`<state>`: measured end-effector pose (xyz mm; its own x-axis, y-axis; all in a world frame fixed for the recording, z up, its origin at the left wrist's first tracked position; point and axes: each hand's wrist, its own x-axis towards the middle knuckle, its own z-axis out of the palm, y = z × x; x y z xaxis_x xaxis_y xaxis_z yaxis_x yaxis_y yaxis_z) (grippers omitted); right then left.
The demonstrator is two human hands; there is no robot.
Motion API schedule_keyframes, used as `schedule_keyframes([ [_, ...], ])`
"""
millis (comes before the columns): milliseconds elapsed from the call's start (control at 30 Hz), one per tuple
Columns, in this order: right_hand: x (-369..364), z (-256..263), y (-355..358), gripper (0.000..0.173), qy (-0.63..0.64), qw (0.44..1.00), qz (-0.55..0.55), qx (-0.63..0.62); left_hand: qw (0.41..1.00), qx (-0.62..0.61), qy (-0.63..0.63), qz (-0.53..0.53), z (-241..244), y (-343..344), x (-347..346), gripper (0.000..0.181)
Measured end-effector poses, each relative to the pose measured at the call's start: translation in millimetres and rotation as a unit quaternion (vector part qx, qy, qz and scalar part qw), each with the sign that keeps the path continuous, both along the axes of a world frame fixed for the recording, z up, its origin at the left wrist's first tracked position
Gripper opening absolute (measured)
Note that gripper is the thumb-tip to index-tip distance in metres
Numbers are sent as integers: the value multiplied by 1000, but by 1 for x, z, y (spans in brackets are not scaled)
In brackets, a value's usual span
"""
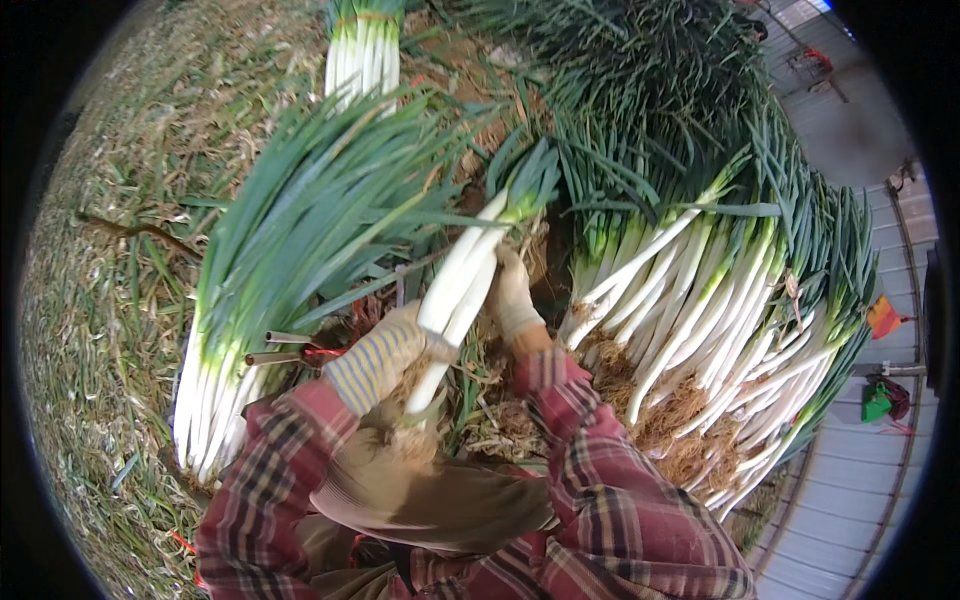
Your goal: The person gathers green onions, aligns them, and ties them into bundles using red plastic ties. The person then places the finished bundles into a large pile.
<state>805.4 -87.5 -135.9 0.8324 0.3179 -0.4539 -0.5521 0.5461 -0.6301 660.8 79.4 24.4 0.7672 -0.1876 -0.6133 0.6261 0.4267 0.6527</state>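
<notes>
Two or so thick white-stemmed green onions (457, 289) are tilted across my lap, green leaves pointing away and roots toward me. My left hand (390, 352), in a striped work glove, grips their stems low down, near the roots. Higher up, my right hand (513, 292), in a pale glove, is against the stems just below the leaves; its fingertips are hidden behind them. On my left lies a bundle of green onions (225, 382), white ends toward me. A large heap of green onions (697, 300) with brown, fibrous roots (686, 412) lies on my right.
Two metal tube ends (277, 349) with red ties stick out beside my left wrist. A tied onion bundle (364, 52) is at the far side. Leaf litter (112, 315) covers the ground on the left. A corrugated metal wall (847, 495) curves along the right.
</notes>
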Motion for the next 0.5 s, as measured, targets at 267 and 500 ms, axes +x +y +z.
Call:
schedule_keyframes([
  [267, -83, 233, -48, 50, -628, 531, 421, -384, 972, 167, -68, -153, 98, 5, -159, 67],
  [500, -256, 272, 72, 69, -630, 319, 700, -110, 941, 233, -8, -244, 165, -5, -320, 66],
])
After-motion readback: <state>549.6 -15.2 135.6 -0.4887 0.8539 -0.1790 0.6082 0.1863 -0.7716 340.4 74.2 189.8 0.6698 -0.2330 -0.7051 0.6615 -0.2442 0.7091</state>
